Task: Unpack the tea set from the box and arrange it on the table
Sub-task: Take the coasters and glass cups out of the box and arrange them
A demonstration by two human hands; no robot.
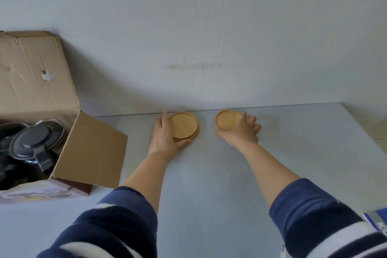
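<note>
The grey table (209, 174) runs up to the wall, and left of the coasters the open cardboard box (62, 142) is cut off by the frame edge, its dark contents, a round black lid (36, 137) among them, hard to make out. The left hand (165, 134) curls around a small stack of wooden coasters (184, 124) at the table's far edge, its palm hiding the stack's near left side. Just right of that stack, the right hand (244, 130) pinches a single coaster (226, 120), covering its right rim.
</note>
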